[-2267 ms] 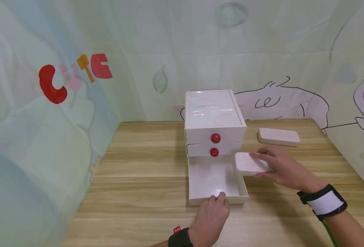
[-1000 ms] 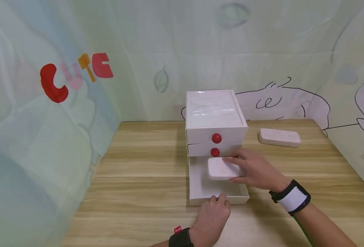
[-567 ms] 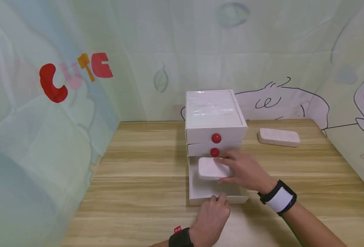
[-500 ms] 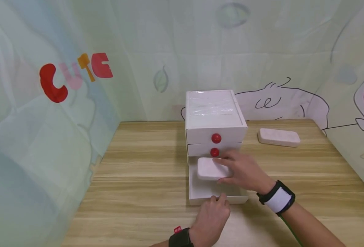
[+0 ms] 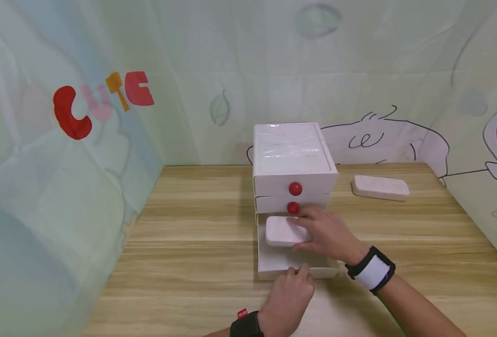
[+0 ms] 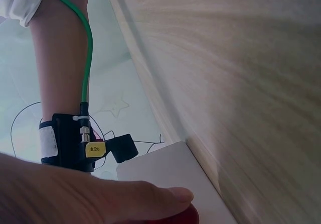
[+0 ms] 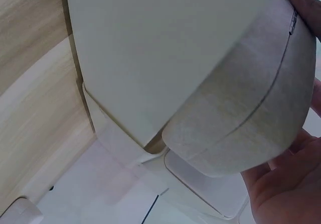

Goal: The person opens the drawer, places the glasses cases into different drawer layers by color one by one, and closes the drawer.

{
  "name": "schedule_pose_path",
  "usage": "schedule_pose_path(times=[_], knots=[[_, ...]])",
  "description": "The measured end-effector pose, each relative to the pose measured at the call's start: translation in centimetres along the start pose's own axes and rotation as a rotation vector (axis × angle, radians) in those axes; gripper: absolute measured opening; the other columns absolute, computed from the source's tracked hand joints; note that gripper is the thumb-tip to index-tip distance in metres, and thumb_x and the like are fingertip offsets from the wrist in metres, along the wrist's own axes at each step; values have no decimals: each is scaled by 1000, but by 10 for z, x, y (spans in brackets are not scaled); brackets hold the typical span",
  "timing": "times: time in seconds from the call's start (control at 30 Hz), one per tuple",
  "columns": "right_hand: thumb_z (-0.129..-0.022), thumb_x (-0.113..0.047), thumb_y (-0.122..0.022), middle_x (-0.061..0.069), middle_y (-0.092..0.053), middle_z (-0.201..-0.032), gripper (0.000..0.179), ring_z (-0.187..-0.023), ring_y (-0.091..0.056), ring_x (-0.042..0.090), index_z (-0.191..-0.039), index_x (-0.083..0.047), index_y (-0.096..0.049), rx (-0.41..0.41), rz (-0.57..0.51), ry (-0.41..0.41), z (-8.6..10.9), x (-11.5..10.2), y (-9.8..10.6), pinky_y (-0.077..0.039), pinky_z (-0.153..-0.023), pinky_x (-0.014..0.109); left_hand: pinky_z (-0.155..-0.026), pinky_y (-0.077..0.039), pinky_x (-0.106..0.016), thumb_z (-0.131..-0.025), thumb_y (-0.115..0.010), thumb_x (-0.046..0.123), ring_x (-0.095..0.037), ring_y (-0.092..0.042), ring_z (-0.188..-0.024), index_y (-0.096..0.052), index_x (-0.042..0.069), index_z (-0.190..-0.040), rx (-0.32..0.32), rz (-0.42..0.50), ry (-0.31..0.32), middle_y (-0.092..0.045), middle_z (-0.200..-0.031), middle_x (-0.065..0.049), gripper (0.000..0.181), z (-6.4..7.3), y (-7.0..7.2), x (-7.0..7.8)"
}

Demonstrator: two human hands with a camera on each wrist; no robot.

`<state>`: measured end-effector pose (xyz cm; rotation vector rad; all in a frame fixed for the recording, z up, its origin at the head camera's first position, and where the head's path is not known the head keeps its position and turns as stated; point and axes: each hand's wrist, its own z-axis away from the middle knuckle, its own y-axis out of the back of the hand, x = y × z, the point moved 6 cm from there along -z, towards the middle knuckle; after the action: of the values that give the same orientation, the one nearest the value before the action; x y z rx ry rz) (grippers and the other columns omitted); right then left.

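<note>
A white three-drawer cabinet (image 5: 290, 161) has its bottom drawer (image 5: 275, 261) pulled out. My left hand (image 5: 288, 297) pinches that drawer's red knob (image 6: 185, 217); in the left wrist view the thumb (image 6: 145, 196) lies over it. Above the drawer, my right hand (image 5: 330, 236) grips a pale pinkish-white glasses case (image 5: 278, 230) by its right end. The right wrist view shows the case's (image 7: 246, 103) seam and a small hinge near the fingers; part of it is hidden behind a white drawer panel (image 7: 160, 43).
A second glasses case (image 5: 381, 187) lies on the wooden table (image 5: 202, 234), right of the cabinet. The upper drawers are closed, with a red top knob (image 5: 295, 188) and a red middle knob (image 5: 293, 208). Printed fabric walls (image 5: 197, 70) enclose the table.
My right hand has carried the glasses case leftward from the drawer's right side to over the drawer, slowing lately. My left hand and the drawer have stayed put.
</note>
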<state>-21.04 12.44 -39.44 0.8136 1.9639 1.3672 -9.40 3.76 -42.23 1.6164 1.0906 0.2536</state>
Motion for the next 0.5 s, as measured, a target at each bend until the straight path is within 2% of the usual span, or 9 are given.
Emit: schedule_pose_path(times=[0.23, 0.5], knots=[[-67, -51, -92, 2, -70, -116, 68, -100, -63, 16, -127, -25, -73, -28, 29, 35, -3, -7, -17, -57, -75, 32, -46, -42, -20, -75, -80, 26, -9, -58, -66, -74, 25, -83, -5, -7, 10, -58, -90, 6, 10, 1, -1, 0], [-67, -46, -93, 3, -69, -118, 68, -104, -62, 17, -128, -24, -72, -95, -12, 11, -4, -4, -33, -57, -86, 38, -48, -44, -20, -80, -79, 25, -10, -60, -68, -76, 23, -88, -30, 14, -15, -60, -96, 4, 9, 0, -1, 1]])
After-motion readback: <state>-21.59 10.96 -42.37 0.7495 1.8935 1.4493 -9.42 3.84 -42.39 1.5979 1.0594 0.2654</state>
